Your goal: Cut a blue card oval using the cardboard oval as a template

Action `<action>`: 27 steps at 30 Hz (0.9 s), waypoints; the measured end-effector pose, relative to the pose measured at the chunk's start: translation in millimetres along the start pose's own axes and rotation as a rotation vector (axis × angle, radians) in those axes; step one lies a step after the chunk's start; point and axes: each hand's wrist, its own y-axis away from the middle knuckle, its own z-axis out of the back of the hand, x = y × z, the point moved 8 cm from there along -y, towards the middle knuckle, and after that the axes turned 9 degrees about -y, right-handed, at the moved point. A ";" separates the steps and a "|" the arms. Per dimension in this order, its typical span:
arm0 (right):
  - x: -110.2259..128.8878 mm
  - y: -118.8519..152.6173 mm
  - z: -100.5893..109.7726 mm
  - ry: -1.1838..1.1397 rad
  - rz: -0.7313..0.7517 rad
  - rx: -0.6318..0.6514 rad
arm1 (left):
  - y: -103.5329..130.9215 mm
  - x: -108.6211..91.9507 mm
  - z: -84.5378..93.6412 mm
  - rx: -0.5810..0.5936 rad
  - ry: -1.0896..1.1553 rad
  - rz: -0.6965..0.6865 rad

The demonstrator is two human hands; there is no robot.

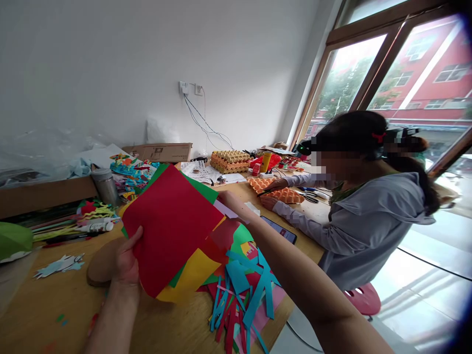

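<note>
My left hand (127, 263) grips the near left edge of a stack of coloured paper sheets, lifted off the wooden table (44, 305). The red sheet (171, 228) is on top, with green (199, 189) and yellow (193, 275) sheets showing behind it. My right hand (230, 201) pinches the far right corner of the same stack. Below the stack lies a heap of blue and red paper strips (243, 295).
A person in a grey hoodie (368, 221) sits at the right, hands on an orange egg tray (275, 189). A phone (282, 229) lies near my right arm. A steel bottle (105, 186), glue tube (96, 227), paper scraps, more egg trays (230, 161) and a cardboard box (162, 152) crowd the back.
</note>
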 end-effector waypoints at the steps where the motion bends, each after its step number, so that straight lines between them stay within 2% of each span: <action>1: 3.0 0.3 3.6 -0.002 -0.005 -0.021 | 0.8 -4.6 1.8 0.014 0.009 -0.018; 5: 8.8 3.3 21.7 -0.021 -0.045 -0.080 | 4.7 -29.1 8.9 0.069 0.048 -0.133; 9: 11.6 6.8 33.6 -0.095 -0.060 -0.067 | 8.7 -45.5 15.0 0.008 0.100 -0.217; 14: 21.5 5.1 42.8 -0.236 -0.070 -0.030 | 15.7 -46.0 17.8 -0.062 0.101 -0.173; 17: 32.2 3.3 60.0 -0.374 -0.091 -0.053 | 19.7 -43.3 24.1 -0.081 0.106 -0.087; 19: 41.2 4.8 82.2 -0.443 -0.087 -0.103 | 20.2 -44.2 27.5 -0.069 0.082 -0.079; 22: 56.2 14.0 134.3 -0.495 -0.037 -0.266 | 16.1 -38.5 31.6 -0.067 -0.019 -0.039; 25: 74.6 30.9 191.9 -0.485 0.031 -0.439 | 10.0 -17.9 34.9 -0.075 -0.159 0.140; 27: 89.1 42.0 220.5 -0.473 0.057 -0.483 | 7.8 -4.0 37.9 -0.097 -0.242 0.264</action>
